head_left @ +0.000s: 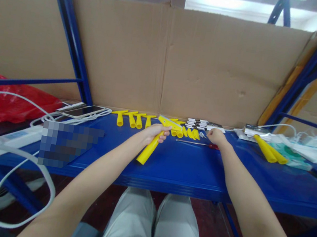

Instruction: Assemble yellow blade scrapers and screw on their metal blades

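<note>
My left hand (158, 132) is wrapped round the handle of a yellow T-shaped scraper (147, 153). Its wide head, with a pale strip along it, points away from me. My right hand (215, 137) has its fingers bunched at the table beside a small pile of silvery bits (202, 134), perhaps screws; whatever the fingertips pinch is hidden. Just below that hand lies a screwdriver (192, 142), its red handle partly under the wrist. Small yellow pieces (194, 134) lie left of the pile. Behind them sit black-and-white packets (198, 123).
Several yellow T-shaped parts (132, 119) line the back of the blue table (180, 168) against a cardboard wall (214, 67). At left are a phone (83, 111), white cables, a power strip (7, 142) and a red bag (13, 101). Two yellow tubes (269, 151) lie at right.
</note>
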### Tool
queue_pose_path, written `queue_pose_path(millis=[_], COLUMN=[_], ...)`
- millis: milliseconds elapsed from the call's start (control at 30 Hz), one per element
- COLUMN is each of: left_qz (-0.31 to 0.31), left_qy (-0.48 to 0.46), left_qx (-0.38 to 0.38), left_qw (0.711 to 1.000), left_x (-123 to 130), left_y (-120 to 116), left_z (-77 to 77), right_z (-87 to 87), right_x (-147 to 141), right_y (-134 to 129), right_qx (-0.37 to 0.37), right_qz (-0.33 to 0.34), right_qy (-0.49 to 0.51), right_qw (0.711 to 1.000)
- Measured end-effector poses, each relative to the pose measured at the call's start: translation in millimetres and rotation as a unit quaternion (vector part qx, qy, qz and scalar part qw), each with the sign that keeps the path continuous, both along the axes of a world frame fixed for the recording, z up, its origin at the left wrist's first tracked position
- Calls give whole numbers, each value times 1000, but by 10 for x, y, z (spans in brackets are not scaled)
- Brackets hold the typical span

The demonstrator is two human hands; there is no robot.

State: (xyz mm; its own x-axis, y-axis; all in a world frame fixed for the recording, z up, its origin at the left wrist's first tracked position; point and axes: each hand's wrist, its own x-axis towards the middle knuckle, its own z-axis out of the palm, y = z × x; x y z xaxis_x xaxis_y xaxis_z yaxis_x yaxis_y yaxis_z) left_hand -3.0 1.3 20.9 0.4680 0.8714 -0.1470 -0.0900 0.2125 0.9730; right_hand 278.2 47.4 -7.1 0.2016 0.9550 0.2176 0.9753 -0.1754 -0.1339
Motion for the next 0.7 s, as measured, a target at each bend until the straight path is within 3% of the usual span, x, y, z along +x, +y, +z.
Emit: queue_pose_path(millis=[700], left_qz=[-9], left_qy=[3], left_qx=[1], left_qw=[1000], left_x=[-7], left_y=[20], left_z=[-8], right_z=[21], right_x=[-97], right_y=[-45], right_qx=[-35], right_qz=[20], right_qy=[-44], right_qw=[998])
